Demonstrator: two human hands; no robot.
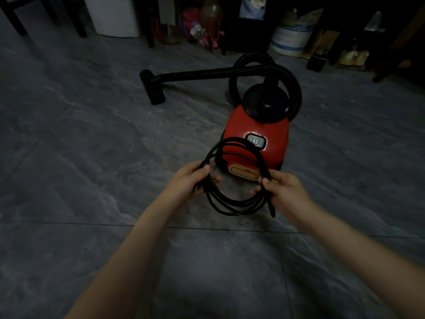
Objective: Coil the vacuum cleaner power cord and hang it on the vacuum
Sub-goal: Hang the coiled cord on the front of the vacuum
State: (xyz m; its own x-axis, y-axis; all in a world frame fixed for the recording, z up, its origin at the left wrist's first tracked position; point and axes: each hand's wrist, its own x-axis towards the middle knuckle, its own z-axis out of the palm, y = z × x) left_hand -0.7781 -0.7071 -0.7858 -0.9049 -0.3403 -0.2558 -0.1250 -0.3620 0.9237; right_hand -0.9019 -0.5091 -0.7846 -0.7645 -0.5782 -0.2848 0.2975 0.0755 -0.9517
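The black power cord (pixel 232 208) is wound into a round coil of several loops, held up in front of the red vacuum cleaner (pixel 257 132). My left hand (pixel 193 178) grips the coil's left side. My right hand (pixel 285 192) grips its right side, and a short cord end hangs down below that hand. The coil's top arc overlaps the vacuum's rear, around its tan handle (pixel 243 173); whether it touches is unclear. The vacuum stands on the floor with a black lid and its switch facing me.
The black hose (pixel 296 88) loops behind the vacuum, and its wand (pixel 207 73) runs left to a floor nozzle (pixel 153 88). Dark furniture legs, a white appliance (pixel 115 17), a bucket (pixel 291 40) and clutter line the far wall. Grey stone tiles cover the floor.
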